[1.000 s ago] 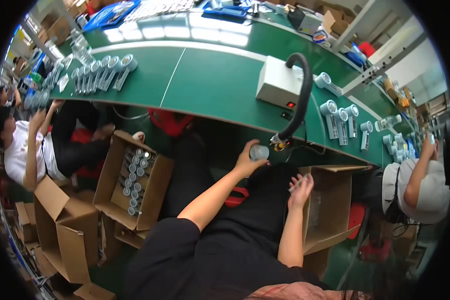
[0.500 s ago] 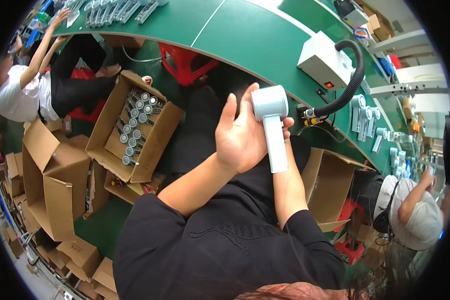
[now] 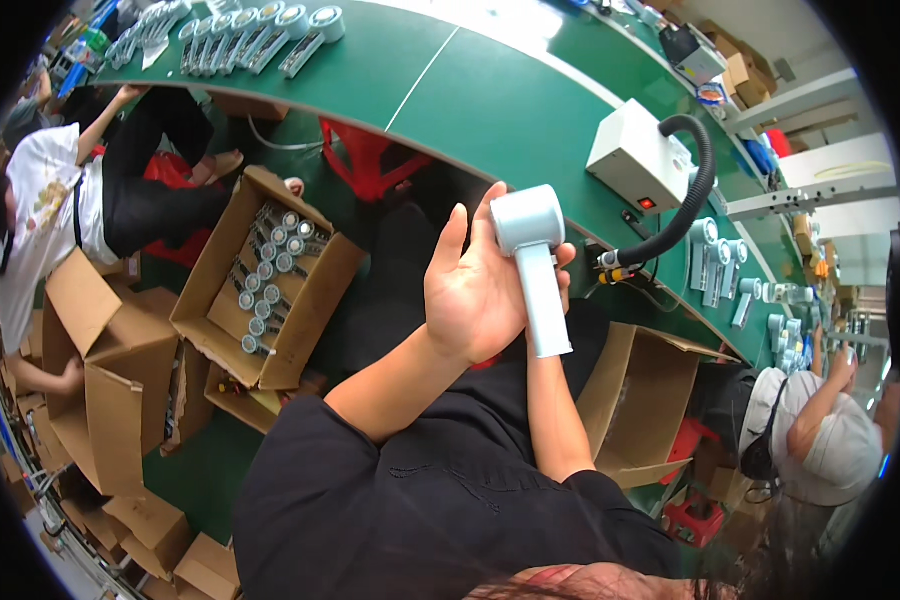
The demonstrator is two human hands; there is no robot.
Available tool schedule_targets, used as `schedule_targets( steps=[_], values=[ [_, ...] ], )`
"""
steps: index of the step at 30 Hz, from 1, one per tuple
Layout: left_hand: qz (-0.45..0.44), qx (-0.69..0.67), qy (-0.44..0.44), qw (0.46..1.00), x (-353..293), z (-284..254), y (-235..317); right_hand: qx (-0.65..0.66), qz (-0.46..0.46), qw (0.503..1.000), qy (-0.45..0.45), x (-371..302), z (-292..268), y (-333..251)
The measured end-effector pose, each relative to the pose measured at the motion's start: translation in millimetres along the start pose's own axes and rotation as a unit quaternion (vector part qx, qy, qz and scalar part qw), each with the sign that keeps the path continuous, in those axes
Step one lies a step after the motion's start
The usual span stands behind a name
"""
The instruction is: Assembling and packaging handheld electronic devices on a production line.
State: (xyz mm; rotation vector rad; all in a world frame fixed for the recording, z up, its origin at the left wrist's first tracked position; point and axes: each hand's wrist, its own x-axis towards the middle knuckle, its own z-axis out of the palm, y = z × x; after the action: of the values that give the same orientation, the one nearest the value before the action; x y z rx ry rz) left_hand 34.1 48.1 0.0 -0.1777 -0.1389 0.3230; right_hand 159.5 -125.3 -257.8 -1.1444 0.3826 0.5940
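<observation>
A light-blue handheld device (image 3: 543,290) with a drum-shaped head and a straight handle lies against my left hand (image 3: 473,298). The palm of that hand faces up, its thumb stands apart, and its other fingers pass behind the device's head. Fingertips show at the device's right side; whose they are I cannot tell. My right forearm (image 3: 558,420) reaches up to the lower end of the handle. The right hand itself is hidden behind the device and my left hand.
A green workbench (image 3: 500,95) bears a white box-shaped machine (image 3: 635,155) with a black hose (image 3: 708,165) and rows of similar devices (image 3: 260,40). Left, an open carton (image 3: 205,310) holds several devices; another carton (image 3: 635,400) stands right. Co-workers sit on both sides.
My hands and the device have shifted slightly left and down in the picture. The co-worker on the left has lowered an arm to a carton. The view has tilted a little.
</observation>
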Motion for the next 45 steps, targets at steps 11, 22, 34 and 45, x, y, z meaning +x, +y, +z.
schedule_targets(
  steps=[11, 22, 34, 45],
  values=[
    [-0.164, 0.248, 0.183, 0.937, 25.0, -196.1, -5.4, 0.305, 0.224, 0.925, -0.038, 57.8, -50.0, -38.1],
    [-0.219, 0.041, 0.259, 0.940, 78.7, -289.5, -77.4, 0.314, 0.033, 0.947, 0.063, -19.4, -124.4, -102.3],
    [-0.214, 0.062, 0.330, 0.917, 83.4, -262.7, -57.8, 0.256, 0.055, 0.965, 0.028, 13.5, -80.6, -67.7],
    [-0.142, 0.138, 0.237, 0.951, -4.4, -217.1, 20.7, 0.356, 0.169, 0.919, 0.015, 88.4, -30.9, -13.6]
  ],
)
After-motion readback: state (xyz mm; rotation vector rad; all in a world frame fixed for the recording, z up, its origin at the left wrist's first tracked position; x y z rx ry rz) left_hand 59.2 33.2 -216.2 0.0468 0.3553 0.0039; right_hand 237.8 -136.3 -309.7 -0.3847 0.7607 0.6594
